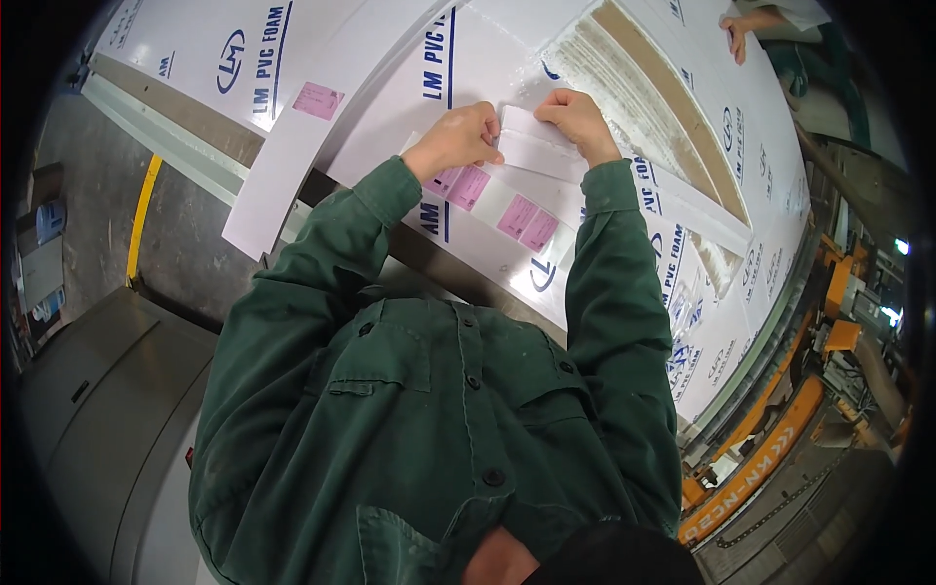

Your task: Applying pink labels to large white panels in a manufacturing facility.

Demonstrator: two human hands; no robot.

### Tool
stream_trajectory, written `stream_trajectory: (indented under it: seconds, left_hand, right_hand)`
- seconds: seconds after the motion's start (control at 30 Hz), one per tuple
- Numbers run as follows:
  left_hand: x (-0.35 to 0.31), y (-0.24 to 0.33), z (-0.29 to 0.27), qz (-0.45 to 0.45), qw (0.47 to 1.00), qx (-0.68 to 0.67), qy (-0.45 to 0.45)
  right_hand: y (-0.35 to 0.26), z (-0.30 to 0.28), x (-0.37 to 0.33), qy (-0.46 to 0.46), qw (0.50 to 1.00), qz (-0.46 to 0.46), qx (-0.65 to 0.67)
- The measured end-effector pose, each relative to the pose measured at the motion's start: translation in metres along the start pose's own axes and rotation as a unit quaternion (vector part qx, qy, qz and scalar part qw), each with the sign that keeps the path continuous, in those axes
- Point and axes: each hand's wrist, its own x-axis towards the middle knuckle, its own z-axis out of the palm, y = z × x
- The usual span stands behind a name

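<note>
My left hand (pixel 456 136) is closed, its thumb and fingers pinched at the left edge of a white paper sheet (pixel 534 153). At the upper right edge of that sheet, my right hand (pixel 577 122) is pinched too, fingers bent. Just below, near my left hand, lie pink printed labels (pixel 468 187) on white backing. Further to the right sits another pair of pink labels (pixel 527 222). All of this rests on a large white foam board (pixel 517 263) with blue printing.
A narrow white strip (pixel 278 185) with a pink label (pixel 318 100) crosses at left. Right of my hands lies a white ribbed piece beside a curved brown strip (pixel 673 107). Another person's hand (pixel 738 37) touches the board at far right. Orange machinery (pixel 760 468) stands at right.
</note>
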Motion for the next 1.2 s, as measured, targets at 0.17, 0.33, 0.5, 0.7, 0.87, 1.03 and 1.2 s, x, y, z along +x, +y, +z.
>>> stream_trajectory:
  seconds: [0.17,0.33,0.5,0.7,0.87,1.03,1.2]
  left_hand:
    - [0.0,0.002,-0.002,0.014,1.0,0.0,0.016]
    - [0.0,-0.001,-0.001,0.031,0.999,0.001,0.013]
    - [0.001,-0.002,0.001,0.011,1.0,0.0,0.009]
    - [0.002,-0.003,-0.001,0.028,0.999,0.004,0.016]
    - [0.002,-0.004,0.0,0.022,1.0,0.003,0.015]
    - [0.001,0.0,0.0,0.006,1.0,-0.007,0.016]
    - [0.0,0.001,-0.001,0.008,1.0,0.005,0.02]
  right_hand:
    - [-0.001,-0.002,-0.002,0.008,1.0,0.001,0.002]
    - [-0.004,-0.001,-0.004,0.019,0.999,0.044,0.025]
    - [0.0,0.0,-0.003,0.04,0.999,0.009,-0.019]
    - [0.018,-0.012,-0.025,0.127,0.981,0.017,0.145]
    - [0.034,0.001,-0.046,0.176,0.975,-0.09,0.1]
    - [0.019,0.022,-0.039,0.206,0.952,-0.199,-0.108]
    - [0.005,0.028,-0.029,0.191,0.942,-0.195,-0.193]
